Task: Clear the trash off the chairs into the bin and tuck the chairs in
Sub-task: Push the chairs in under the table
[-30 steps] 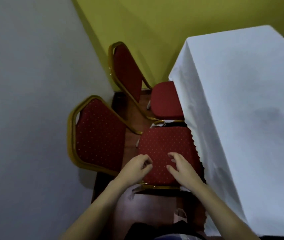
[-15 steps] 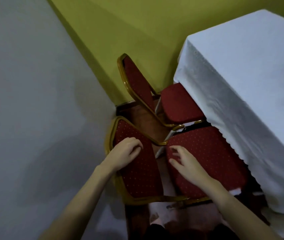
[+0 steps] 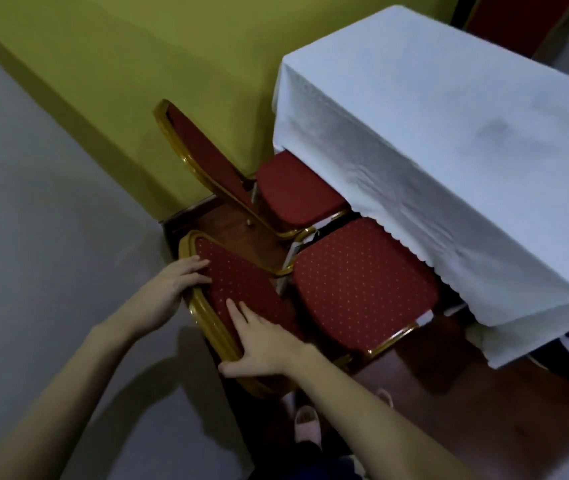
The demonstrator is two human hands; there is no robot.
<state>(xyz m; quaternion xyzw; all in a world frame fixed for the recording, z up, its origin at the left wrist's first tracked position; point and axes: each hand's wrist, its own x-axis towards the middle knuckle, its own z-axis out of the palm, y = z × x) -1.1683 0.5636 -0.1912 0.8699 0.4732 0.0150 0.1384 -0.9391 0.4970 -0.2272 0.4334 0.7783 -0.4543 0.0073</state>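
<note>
Two red chairs with gold frames stand at a table [image 3: 449,133] covered in a white cloth. The near chair [image 3: 359,285] has a dotted red seat whose far edge lies under the cloth's hem. My left hand [image 3: 172,282] grips the top left of its backrest frame. My right hand [image 3: 262,344] holds the backrest lower down, fingers on the red padding and thumb around the gold frame. The far chair [image 3: 296,192] stands beyond it, seat partly under the cloth. No trash shows on either seat, and no bin is in view.
A grey wall runs along the left, close behind the chair backs, and a yellow-green wall closes the far corner. The floor [image 3: 483,393] is dark brown wood. My feet in light shoes [image 3: 307,424] stand just below the near chair.
Both hands left the near chair's seat and went to its backrest, which they now hold. The view swung right, and the chair sits closer to the table.
</note>
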